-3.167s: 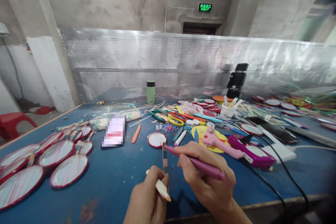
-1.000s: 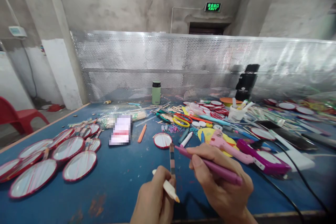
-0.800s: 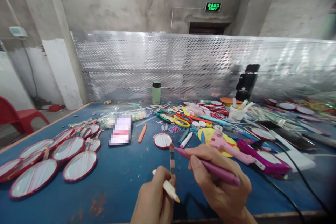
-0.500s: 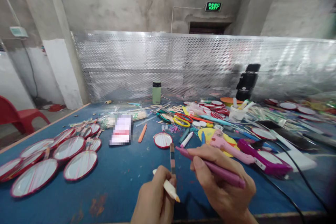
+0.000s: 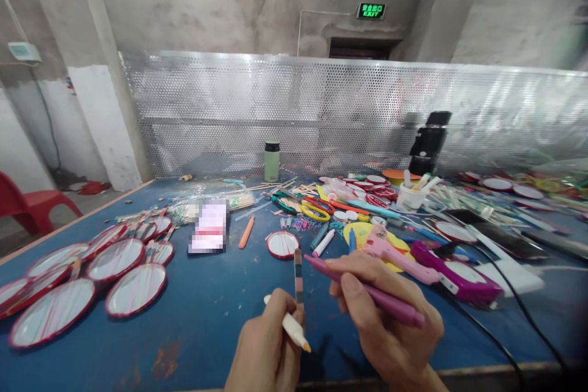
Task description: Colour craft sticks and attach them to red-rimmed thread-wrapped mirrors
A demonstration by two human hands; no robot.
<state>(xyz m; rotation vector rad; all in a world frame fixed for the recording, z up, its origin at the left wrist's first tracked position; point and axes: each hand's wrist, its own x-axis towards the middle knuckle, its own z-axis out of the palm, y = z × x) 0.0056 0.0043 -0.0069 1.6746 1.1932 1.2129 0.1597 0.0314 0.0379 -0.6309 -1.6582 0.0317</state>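
Note:
My left hand (image 5: 266,340) is closed around a flat wooden stick (image 5: 299,278) painted in brown, pink and dark bands. Between the same fingers lies a white marker (image 5: 295,332) with an orange tip pointing down to the right. In my right hand (image 5: 390,318) is a purple marker (image 5: 388,303), its tip close to the stick's upper right side; whether they touch I cannot tell. A small round mirror (image 5: 282,245) with a red rim lies just beyond the stick's top end; I cannot tell if they are joined.
Several red-rimmed round mirrors (image 5: 114,258) cluster at left. A phone (image 5: 209,226) and an orange marker (image 5: 247,233) lie mid-table. Scissors (image 5: 315,211), a pink glue gun (image 5: 395,255), a purple device (image 5: 459,275) with black cables and a cup of markers (image 5: 410,198) stand or lie to the right.
The whole view has shifted slightly, so everything sits a little further left. Both hands keep the same grips, and the purple marker stays beside the stick.

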